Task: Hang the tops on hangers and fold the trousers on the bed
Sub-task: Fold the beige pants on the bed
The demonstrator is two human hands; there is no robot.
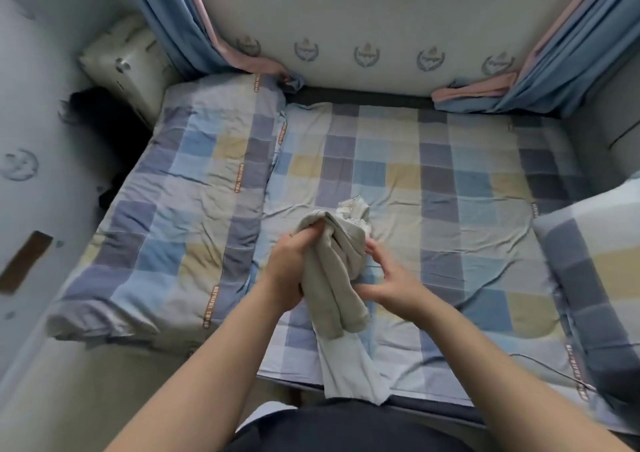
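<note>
A pale beige-grey garment (334, 271) is bunched up above the checked bed sheet (433, 209), its long end hanging down over the bed's front edge. My left hand (289, 271) grips the bunched upper part from the left, fingers curled into the cloth. On the other side my right hand (388, 278) has its fingers spread loosely and touches the fabric's right edge. Whether the garment is a top or trousers cannot be told. No hanger is in view.
A folded checked quilt (180, 209) lies on the bed's left half. A checked pillow (595, 278) sits at the right edge. Blue and pink curtains (554, 70) hang at both far corners. A thin cable (554, 372) runs near the front right.
</note>
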